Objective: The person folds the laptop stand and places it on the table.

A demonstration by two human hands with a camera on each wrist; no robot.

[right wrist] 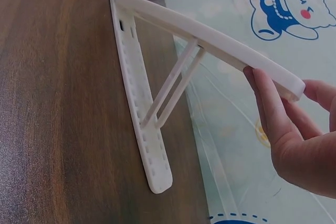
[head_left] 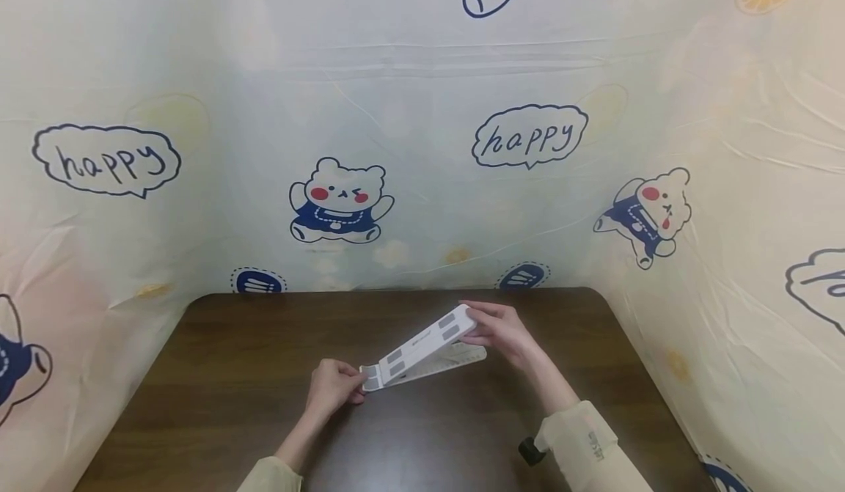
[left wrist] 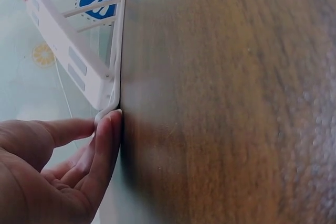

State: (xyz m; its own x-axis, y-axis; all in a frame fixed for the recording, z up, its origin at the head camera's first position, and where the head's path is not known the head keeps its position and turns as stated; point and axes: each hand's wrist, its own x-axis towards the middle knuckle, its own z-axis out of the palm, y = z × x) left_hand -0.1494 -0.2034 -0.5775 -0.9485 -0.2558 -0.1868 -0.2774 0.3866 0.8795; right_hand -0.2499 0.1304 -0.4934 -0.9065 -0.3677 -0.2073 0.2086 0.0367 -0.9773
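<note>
A white folding stand (head_left: 422,345) with grey pads, like a laptop or tablet stand, is on the dark wooden table. Its slotted base (right wrist: 137,87) lies along the tabletop, while the upper panel (left wrist: 68,51) slants up from the hinge. Two thin struts (right wrist: 173,85) join panel and base. My left hand (head_left: 334,388) pinches the lip at the hinged end between thumb and fingers, low against the table. At the raised end, my right hand (head_left: 505,334) grips the panel, thumb on top and fingers beneath.
The brown table (head_left: 264,338) has rounded far corners. A pale curtain (head_left: 422,111) printed with bears and "happy" bubbles hangs behind it and on both sides. A small black object (head_left: 531,451) sits at the right sleeve (head_left: 584,441).
</note>
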